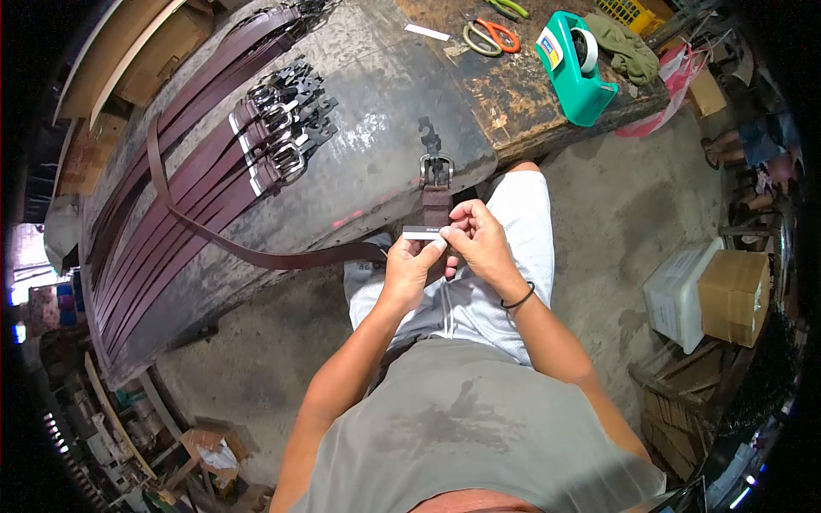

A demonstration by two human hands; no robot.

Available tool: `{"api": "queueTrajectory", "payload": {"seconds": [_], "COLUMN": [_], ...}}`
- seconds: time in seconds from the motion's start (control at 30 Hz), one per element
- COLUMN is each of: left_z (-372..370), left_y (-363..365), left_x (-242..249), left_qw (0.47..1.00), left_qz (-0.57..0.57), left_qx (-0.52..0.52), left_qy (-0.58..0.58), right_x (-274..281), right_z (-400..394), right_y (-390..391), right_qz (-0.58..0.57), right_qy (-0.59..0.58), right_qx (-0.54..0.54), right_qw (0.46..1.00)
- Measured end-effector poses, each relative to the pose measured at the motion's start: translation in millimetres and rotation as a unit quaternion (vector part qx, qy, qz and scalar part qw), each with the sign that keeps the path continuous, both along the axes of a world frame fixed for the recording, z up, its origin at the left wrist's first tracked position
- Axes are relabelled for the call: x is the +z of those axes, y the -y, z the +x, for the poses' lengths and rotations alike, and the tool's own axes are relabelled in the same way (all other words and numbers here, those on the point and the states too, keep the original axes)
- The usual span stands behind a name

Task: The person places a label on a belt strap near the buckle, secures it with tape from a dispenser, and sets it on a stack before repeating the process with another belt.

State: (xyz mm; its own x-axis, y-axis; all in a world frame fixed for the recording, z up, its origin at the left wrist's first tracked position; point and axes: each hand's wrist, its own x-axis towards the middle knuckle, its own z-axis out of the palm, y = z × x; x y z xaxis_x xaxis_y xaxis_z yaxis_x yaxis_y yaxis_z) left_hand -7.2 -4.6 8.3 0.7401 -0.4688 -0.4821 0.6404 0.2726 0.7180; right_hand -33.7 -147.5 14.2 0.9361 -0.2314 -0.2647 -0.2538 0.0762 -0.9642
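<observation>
A dark brown leather belt (437, 202) lies over the table edge in front of me, its metal buckle (439, 171) on the tabletop with a black plastic hanger (428, 133) at the buckle end. Its long strap (291, 259) curves off to the left. At the belt, a small black-and-white paper label (419, 232) is pinched by the thumbs and fingers of both hands. My left hand (409, 272) is closed around the belt below the label. My right hand (481, 244) grips the label's right end, fingers curled; the fingertips behind it are partly hidden.
Several buckled belts (197, 175) lie in a row on the grey table sheet (376, 111). A green tape dispenser (575, 73), orange-handled scissors (496, 37) and a white strip (427, 32) sit at the back. A cardboard box (734, 297) and plastic bin (682, 295) stand right.
</observation>
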Motion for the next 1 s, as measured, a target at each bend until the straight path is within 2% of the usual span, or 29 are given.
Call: {"api": "queueTrajectory", "payload": {"seconds": [0.1,0.27,0.33,0.37,0.4,0.47,0.5,0.6,0.7,0.83,1.0], "left_z": [2,2,1,0,-3,-5,-5,-8,-10,-10,-11], "left_y": [0,-5,-8,-12,-11,-8,-8,-7,-6,-5,-6], "left_x": [0,1,6,5,8,15,12,8,5,6,2], "left_qw": [1.0,0.999,0.979,0.974,0.974,0.994,0.995,0.997,0.998,0.997,0.995], "left_qz": [-0.01,-0.03,0.036,0.071,0.07,0.041,0.028,0.031,0.016,0.024,0.026], "left_qx": [-0.017,-0.04,-0.082,-0.106,-0.106,-0.055,-0.056,-0.031,-0.016,-0.024,-0.023], "left_qy": [0.001,-0.002,0.183,0.187,0.187,0.09,0.08,0.065,0.062,0.075,0.089], "right_x": [-4,-5,-1,4,10,14,14,13,22,15,13], "right_z": [2,7,9,9,10,11,11,9,4,4,5], "right_y": [1,4,4,4,4,4,4,7,8,6,4], "right_qz": [0.047,0.059,0.055,0.075,0.096,0.086,0.075,0.031,0.08,0.088,0.016], "right_qy": [0.016,0.026,0.048,0.04,0.032,0.026,0.017,0.027,-0.026,-0.009,0.011], "right_qx": [-0.003,0.016,0.013,0.009,0.006,0.012,0.017,0.035,0.05,0.04,0.029], "right_qw": [0.999,0.998,0.997,0.996,0.995,0.996,0.997,0.999,0.995,0.995,0.999]}}
